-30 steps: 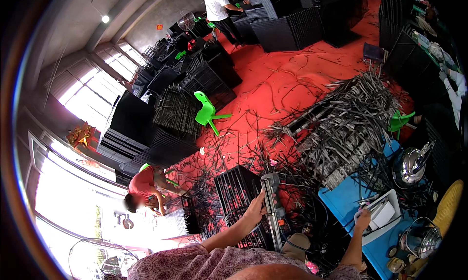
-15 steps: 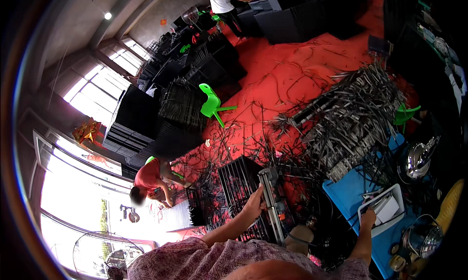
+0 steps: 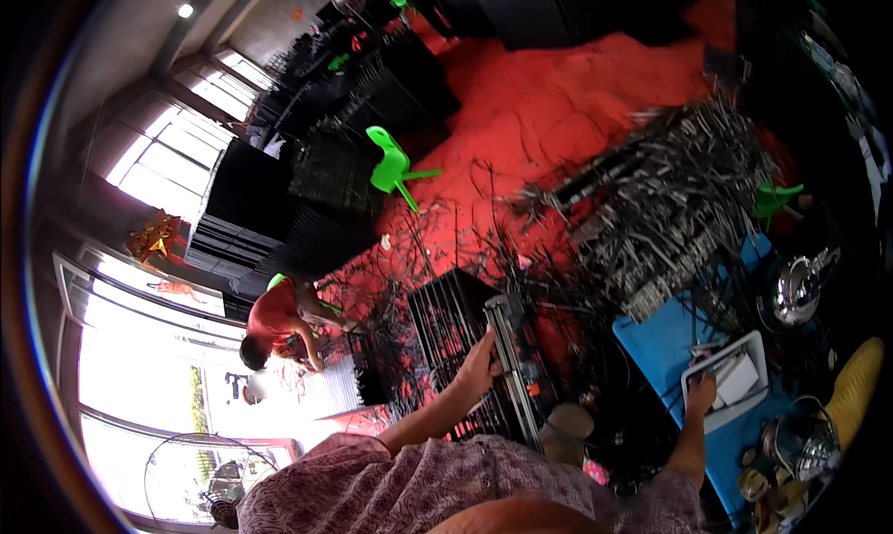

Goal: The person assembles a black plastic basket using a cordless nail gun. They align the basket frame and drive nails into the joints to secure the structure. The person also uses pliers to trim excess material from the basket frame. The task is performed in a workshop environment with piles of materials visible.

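Note:
My left hand (image 3: 477,367) is closed at the edge of a long metal bar (image 3: 513,376) with a grey head at its upper end, slanting in front of my body. Just left of the bar stands a stack of black slatted frames (image 3: 446,320). On the right, my right hand (image 3: 701,396) reaches over the rim of a white tray (image 3: 760,348), fingers closed. Whatever they pinch is too small to make out. A white block-like piece (image 3: 737,381) lies inside the tray, with thin dark items near its far edge. The tray rests on a blue table (image 3: 642,353).
Beyond the table lies a large heap of dark strips (image 3: 670,208), with more scattered over the red floor (image 3: 558,97). A green chair (image 3: 391,166) stands mid-floor. A person in a red shirt (image 3: 274,315) bends at the left. A shiny metal lamp-like object (image 3: 795,297) is at the right.
The whole view has shifted slightly, with the far room moving up and left in the picture. My left hand stays at the metal bar and my right hand stays at the tray.

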The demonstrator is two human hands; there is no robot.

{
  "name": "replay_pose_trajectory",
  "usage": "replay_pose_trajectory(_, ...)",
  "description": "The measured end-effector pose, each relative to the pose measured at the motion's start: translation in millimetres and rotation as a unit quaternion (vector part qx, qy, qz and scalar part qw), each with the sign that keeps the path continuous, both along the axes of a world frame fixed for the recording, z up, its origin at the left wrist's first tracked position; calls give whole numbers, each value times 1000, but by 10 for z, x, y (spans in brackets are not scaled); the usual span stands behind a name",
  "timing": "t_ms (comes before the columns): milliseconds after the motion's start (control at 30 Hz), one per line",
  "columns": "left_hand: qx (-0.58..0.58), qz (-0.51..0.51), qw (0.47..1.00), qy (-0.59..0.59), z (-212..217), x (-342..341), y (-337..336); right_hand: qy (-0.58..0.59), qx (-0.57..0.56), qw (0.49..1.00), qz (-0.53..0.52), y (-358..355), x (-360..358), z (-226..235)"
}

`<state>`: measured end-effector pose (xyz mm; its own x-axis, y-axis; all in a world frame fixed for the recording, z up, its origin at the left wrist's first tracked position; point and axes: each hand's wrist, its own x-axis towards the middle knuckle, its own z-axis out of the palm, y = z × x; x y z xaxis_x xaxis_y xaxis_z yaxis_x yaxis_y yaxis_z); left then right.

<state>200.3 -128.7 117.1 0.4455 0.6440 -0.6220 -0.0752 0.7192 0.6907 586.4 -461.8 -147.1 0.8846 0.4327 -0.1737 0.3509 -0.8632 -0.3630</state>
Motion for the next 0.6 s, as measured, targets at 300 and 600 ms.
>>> replay_pose_trajectory(300, 2, 41, 998, 46, -267, 83, 35, 119, 579, 696, -407, -204, 382, 125)
replay_pose_trajectory(600, -31, -38, 999, -5, 42, 18, 32, 93, 559, 706, -424, -298, 185, 1286)
